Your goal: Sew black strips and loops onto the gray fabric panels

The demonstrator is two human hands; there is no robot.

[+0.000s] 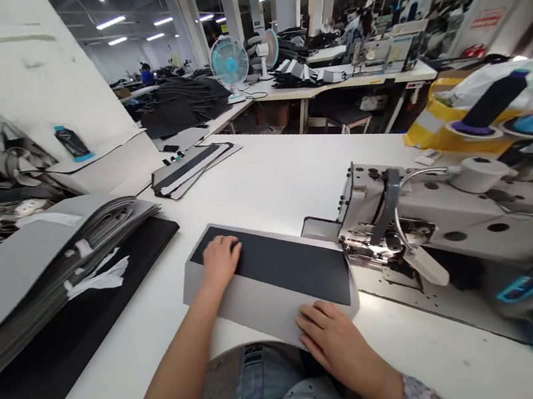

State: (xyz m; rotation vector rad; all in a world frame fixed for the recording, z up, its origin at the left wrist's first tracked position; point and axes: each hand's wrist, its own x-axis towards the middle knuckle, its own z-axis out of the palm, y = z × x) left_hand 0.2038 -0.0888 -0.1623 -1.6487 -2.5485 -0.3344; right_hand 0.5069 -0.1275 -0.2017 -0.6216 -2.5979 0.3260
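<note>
A light grey fabric panel (257, 302) lies flat on the white table, with a dark strip (287, 264) along its middle. Over the left end of the strip rests my left hand (222, 260), palm down, fingers spread and slightly bent. My right hand (337, 343) lies on the near right edge of the panel with its fingers stretched out; its thumb side sits by the edge. The panel's right end reaches the needle area of a sewing machine (378, 236), which has a small lamp (426, 265) on a bent metal arm.
At left, a thick stack of grey panels (66, 245) lies on black material (94, 328). More strip-bearing pieces (195, 167) lie farther back. Thread cones (494, 103) and a yellow bag (436, 122) stand behind the machine. A fan (229, 64) stands on a far table.
</note>
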